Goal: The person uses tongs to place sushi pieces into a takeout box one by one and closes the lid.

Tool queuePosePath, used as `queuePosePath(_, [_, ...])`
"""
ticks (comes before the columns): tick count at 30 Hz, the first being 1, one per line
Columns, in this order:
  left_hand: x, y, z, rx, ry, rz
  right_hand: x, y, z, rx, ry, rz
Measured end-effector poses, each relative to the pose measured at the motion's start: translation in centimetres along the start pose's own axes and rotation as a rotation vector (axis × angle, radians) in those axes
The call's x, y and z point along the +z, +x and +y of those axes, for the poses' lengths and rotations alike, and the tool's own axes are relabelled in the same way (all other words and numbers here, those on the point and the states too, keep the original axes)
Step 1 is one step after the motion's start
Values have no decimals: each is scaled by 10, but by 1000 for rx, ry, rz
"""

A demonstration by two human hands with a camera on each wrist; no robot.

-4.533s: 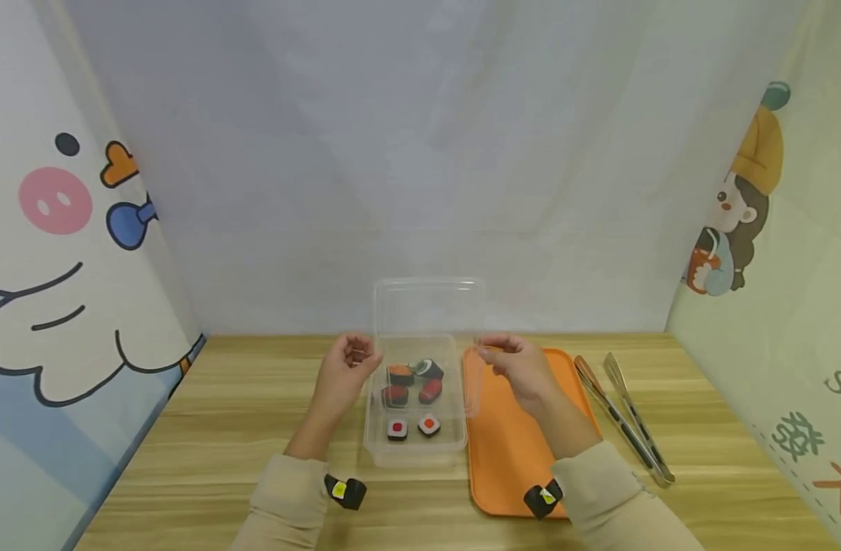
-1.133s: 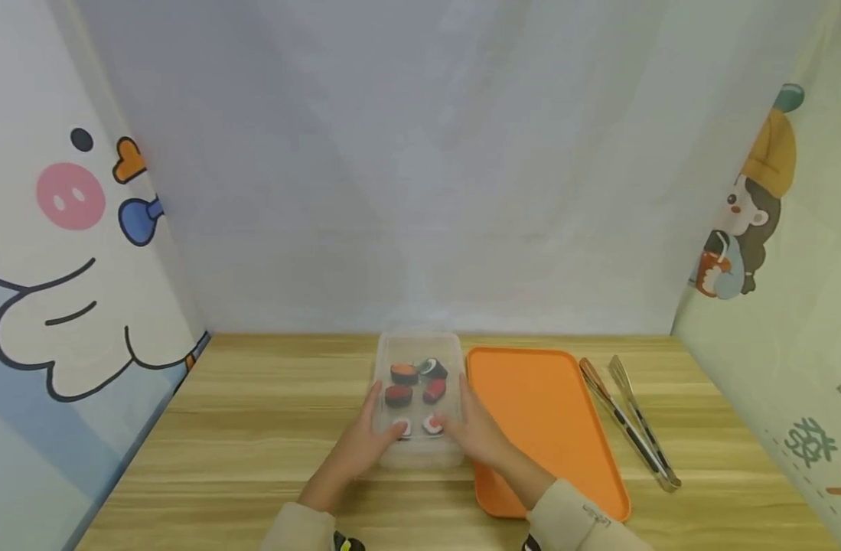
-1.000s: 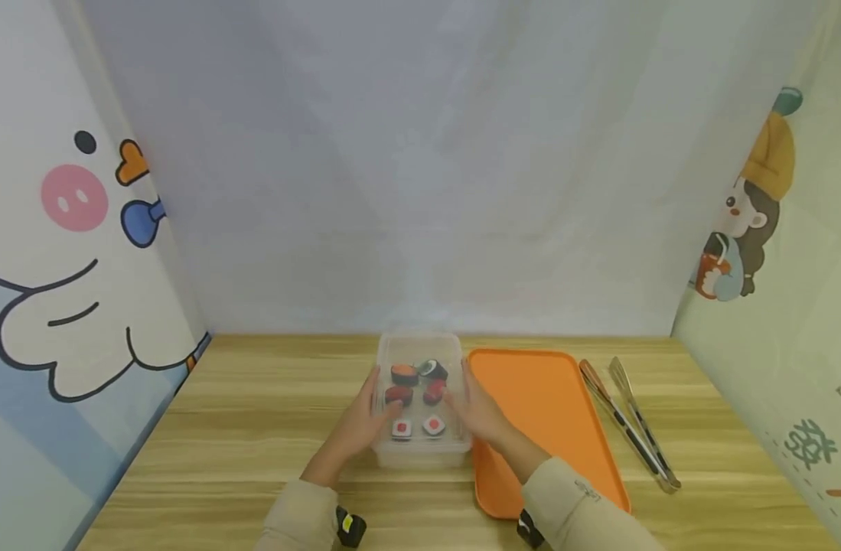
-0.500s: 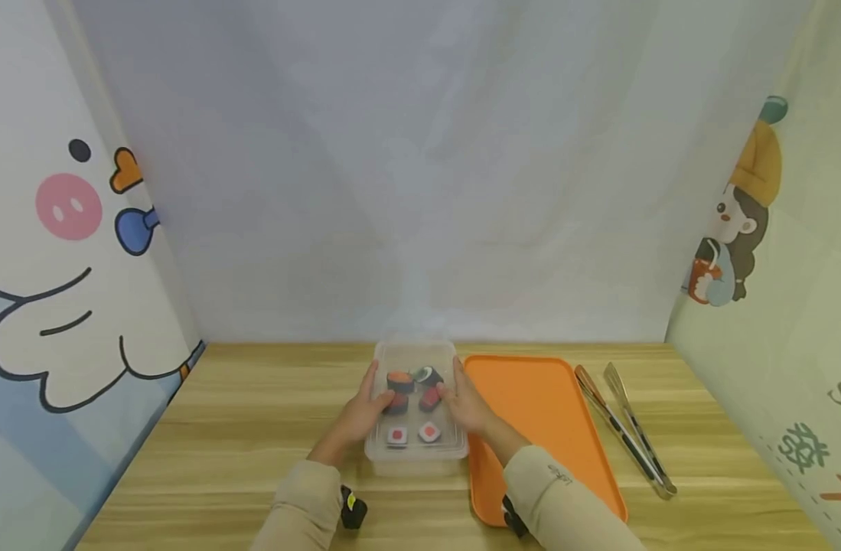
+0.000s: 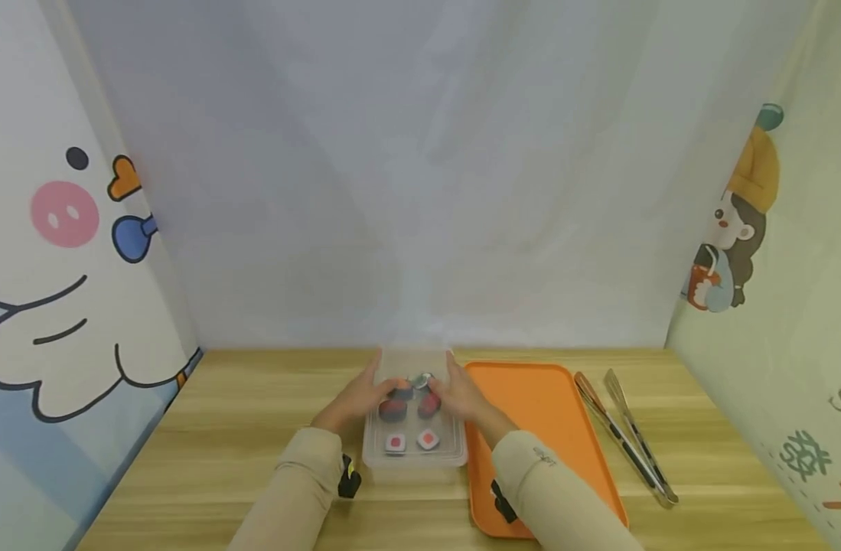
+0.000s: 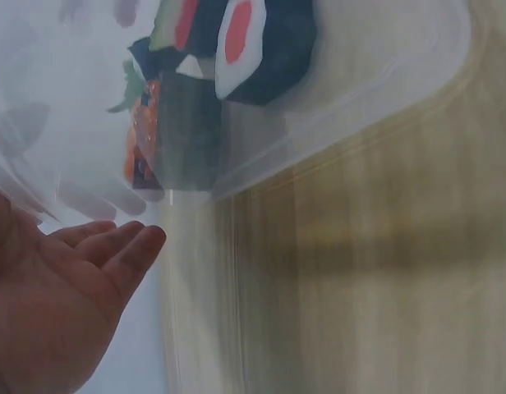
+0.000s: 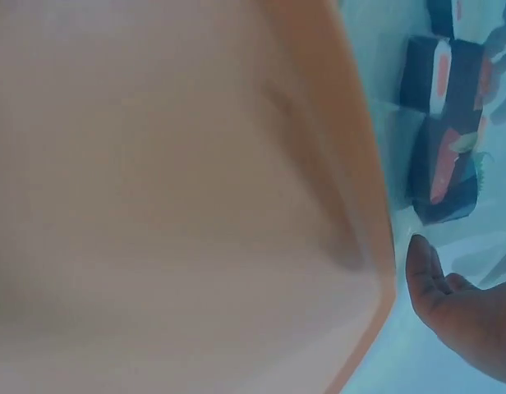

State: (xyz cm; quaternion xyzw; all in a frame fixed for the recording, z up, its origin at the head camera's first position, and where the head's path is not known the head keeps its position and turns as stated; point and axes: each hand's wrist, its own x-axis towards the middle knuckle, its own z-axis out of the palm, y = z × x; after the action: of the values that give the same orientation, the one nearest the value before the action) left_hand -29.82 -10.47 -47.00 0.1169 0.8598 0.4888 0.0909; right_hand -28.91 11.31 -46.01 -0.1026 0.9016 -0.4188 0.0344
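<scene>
A clear plastic box with a clear lid over it stands at the middle of the table. Through the lid several toy sushi pieces show, among them two white-topped rolls at the near end and a dark red piece. My left hand lies along the lid's left side, thumb on top and fingers rather straight down the side. On the opposite edge, my right hand rests in a mirrored way. Both thumbs touch the lid near its far half and partly cover the far pieces.
An orange tray lies right beside the box, with my right forearm crossing above it. Metal tongs lie open farther right. A pale curtain hangs behind the table; printed cloths stand at both sides.
The lid, held up over the box between both hands earlier, now lies on it. Over the last second both hands have slid along its edges from the near end toward the far end.
</scene>
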Motion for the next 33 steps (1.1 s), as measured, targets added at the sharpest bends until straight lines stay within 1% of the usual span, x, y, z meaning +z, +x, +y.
queuePosePath(3, [1,3,1,-33,-54,0,1,3,0,45,-26,-9])
queuePosePath(5, [1,4,3,-43,-98,5,0,4,0,82,-30,-8])
queuePosePath(7, [1,6,4,-38,-110,14,0,5,-2,106,-37,7])
queuePosePath(10, [3,8,4,-31,-128,30,0,5,-4,117,-39,45])
queuePosePath(12, [4,9,4,-35,-135,41,1,6,-4,123,-33,66])
queuePosePath(16, [7,8,3,-53,-122,61,3,5,-5,144,-8,80])
queuePosePath(20, [7,10,6,-91,-77,80,1,5,-6,145,9,83])
queuePosePath(22, [7,11,6,-99,-57,85,0,6,-6,144,15,78])
queuePosePath(25, [6,10,5,-115,-68,89,0,7,-5,135,18,55])
queuePosePath(28, [6,6,2,-110,-106,82,1,6,-2,106,34,34])
queuePosePath(30, [5,3,0,-102,-127,67,1,4,1,81,53,39])
queuePosePath(33, [1,-4,-2,-70,-97,56,-3,-3,3,43,58,56])
